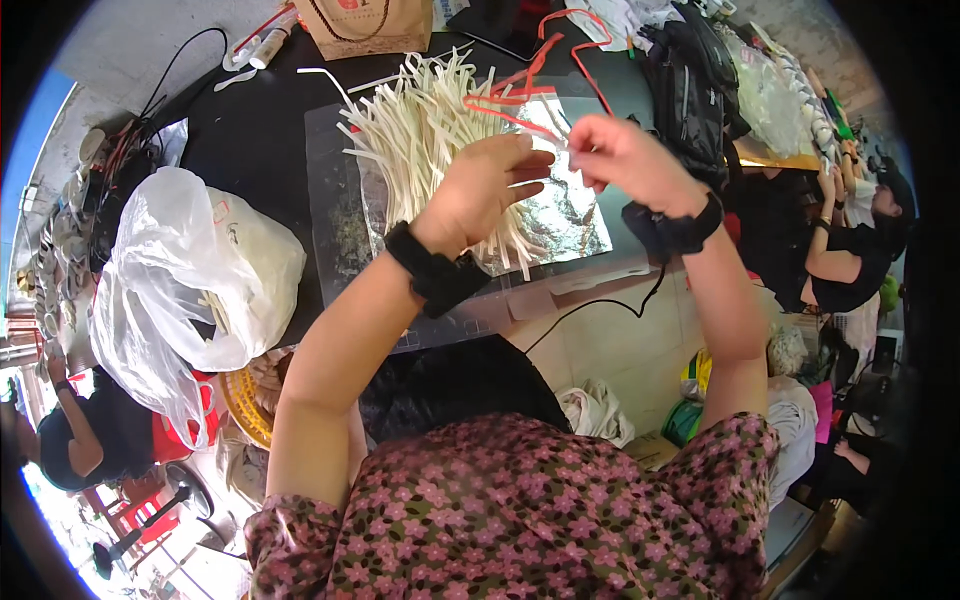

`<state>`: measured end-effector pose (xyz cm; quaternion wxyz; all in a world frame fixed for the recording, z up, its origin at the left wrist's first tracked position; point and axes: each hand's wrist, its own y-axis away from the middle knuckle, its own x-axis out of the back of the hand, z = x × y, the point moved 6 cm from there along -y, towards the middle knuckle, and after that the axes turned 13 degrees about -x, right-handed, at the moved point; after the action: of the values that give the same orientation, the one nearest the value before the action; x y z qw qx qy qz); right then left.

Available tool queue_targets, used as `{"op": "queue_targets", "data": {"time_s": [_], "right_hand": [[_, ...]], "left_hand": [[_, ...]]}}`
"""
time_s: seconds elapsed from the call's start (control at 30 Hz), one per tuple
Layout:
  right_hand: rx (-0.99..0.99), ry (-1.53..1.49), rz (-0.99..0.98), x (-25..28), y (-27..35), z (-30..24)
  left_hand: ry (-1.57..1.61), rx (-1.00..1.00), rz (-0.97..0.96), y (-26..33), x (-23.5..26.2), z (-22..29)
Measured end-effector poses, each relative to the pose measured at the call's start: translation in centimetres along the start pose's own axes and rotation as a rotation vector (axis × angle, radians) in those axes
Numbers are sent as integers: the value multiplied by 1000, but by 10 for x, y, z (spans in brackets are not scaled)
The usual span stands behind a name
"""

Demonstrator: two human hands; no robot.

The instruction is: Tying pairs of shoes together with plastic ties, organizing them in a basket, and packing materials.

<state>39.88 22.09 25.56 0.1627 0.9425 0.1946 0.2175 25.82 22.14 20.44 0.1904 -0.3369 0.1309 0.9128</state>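
Toward eleven o'clock the strips are plain cream, and the paper bag farther out is brown. Between twelve and one, the string is bright red; between one and two, the foil sheet is silver. The surface is black at ten, the plastic bag milky white at nine. At six, the shirt bears pink flowers and dark leaves on olive brown.

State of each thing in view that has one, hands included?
Left hand: fingers bent, apart
Right hand: fingertips pinched, anything held unclear
Pale strips: loosely bunched, fanning out
Red cord: slack, looping
Foil sheet: laid out, wrinkled
White plastic bag: bulging, crumpled
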Motion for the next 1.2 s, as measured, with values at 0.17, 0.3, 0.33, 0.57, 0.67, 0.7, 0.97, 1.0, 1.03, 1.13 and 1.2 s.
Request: {"op": "queue_targets", "data": {"time_s": [0.17,0.3,0.33,0.57,0.67,0.7,0.97,1.0,1.03,1.13,1.2], "right_hand": [[-4,243,124,-26,5,24],[220,174,533,32,2,24],[191,88,619,55,-1,21],[-150,-300,901,205,-13,114],[-219,92,979,197,-11,144],[-249,319,1016,209,-10,169],[-465,73,836,145,-15,143],[-481,116,858,146,-13,141],[-479,120,857,149,-14,141],[-419,807,1343,176,4,121],[-363,690,1440,199,20,112]], "left_hand": [[-76,14,117,-7,19,-18],[-135,-158,0,-19,-4,-8],[-156,-235,-86,-25,-9,-1],[-1462,-525,-599,-25,-29,-10],[-1659,-367,-678,-17,-38,-24],[-1712,-316,-698,-18,-48,-31],[-1964,-445,-469,-82,-29,-45],[-1961,-448,-467,-87,-27,-48],[-2021,-450,-446,-91,-23,-50],[-2147,-521,-397,-95,-26,-61],[-2168,-574,-339,-91,-32,-61]]}}
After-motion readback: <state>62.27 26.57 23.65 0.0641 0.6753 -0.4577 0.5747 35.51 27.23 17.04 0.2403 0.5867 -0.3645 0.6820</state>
